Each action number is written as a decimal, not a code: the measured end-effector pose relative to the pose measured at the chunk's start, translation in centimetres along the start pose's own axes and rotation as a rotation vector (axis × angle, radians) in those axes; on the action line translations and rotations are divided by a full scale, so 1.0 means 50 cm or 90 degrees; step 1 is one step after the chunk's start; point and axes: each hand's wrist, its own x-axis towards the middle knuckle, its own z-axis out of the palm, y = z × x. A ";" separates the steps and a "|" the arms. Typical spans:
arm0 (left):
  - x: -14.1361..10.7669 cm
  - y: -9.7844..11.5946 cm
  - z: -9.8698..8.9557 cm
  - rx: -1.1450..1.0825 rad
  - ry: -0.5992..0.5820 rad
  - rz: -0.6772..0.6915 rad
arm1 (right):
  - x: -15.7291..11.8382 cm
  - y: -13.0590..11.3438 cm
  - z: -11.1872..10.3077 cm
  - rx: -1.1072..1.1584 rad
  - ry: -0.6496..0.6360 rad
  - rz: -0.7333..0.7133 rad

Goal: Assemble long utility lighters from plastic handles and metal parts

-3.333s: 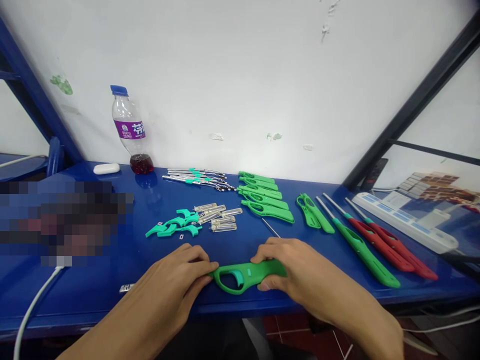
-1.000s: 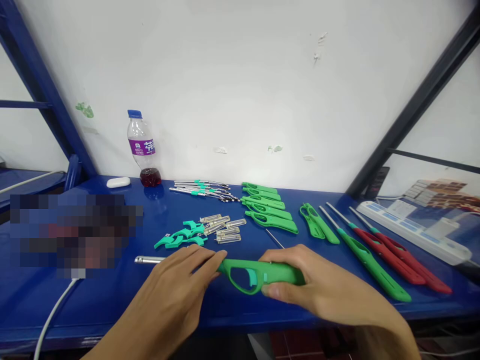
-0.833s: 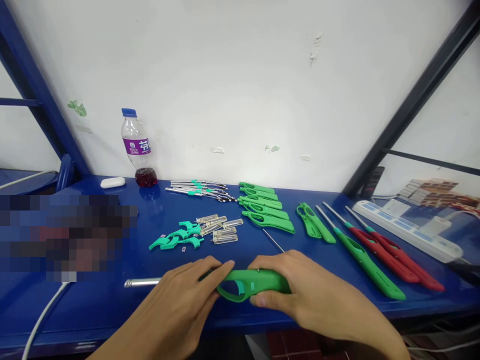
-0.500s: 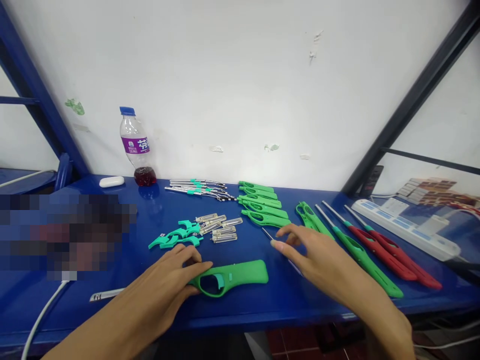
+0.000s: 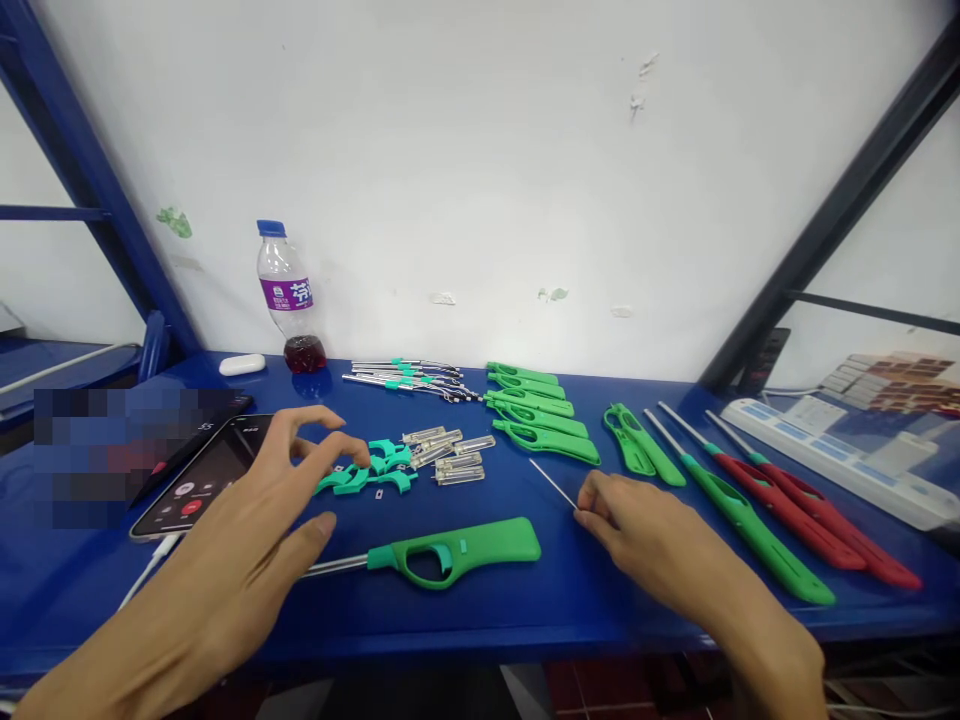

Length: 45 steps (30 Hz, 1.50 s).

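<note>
My left hand (image 5: 277, 510) hovers with thumb and fingers apart, holding nothing, its fingertips by the turquoise triggers (image 5: 386, 455). Below lies a green stick lighter (image 5: 480, 545) with a turquoise trigger and a metal tube; the hand partly hides the tube's end. My right hand (image 5: 630, 525) is closed on a thin metal rod (image 5: 553, 484), which points up and left; its other end is hidden in the palm, so its kind is unclear. Clear fuel tanks (image 5: 459, 462) lie beside the triggers. Several green handle shells (image 5: 544, 440) lie behind the rod's tip.
Metal tubes with wires (image 5: 405, 380) lie at the back. To the right are two loose shells (image 5: 645, 445), a green lighter (image 5: 757, 535), two red lighters (image 5: 795, 515) and a power strip (image 5: 840, 465). At left are a phone (image 5: 217, 470), a white case (image 5: 242, 365) and a bottle (image 5: 289, 295).
My left hand has let go of the green stick lighter and moved up and left toward the triggers. My right hand, still on the rod, has shifted slightly right and down. The view shifted slightly.
</note>
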 end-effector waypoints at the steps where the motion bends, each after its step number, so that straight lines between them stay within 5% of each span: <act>1: 0.003 -0.007 0.004 -0.006 0.014 -0.002 | -0.001 -0.003 -0.002 0.000 0.000 0.005; 9: 0.016 0.008 0.029 -0.039 -0.047 0.004 | -0.007 -0.018 -0.018 0.009 0.011 0.101; 21: 0.025 0.009 0.070 0.088 -0.091 0.021 | 0.008 0.051 -0.028 0.167 0.270 0.117; 25: 0.024 0.003 0.065 0.061 -0.087 0.009 | 0.039 0.007 -0.006 0.235 0.307 0.012; 32: 0.026 -0.027 0.048 0.080 -0.049 -0.035 | 0.081 -0.112 0.047 0.251 0.245 -0.167; 38: 0.031 -0.043 0.046 0.080 -0.069 -0.050 | 0.142 -0.182 0.018 0.137 0.170 -0.334; 45: 0.024 -0.057 0.042 0.063 -0.069 -0.077 | 0.220 -0.241 0.012 0.079 0.110 -0.361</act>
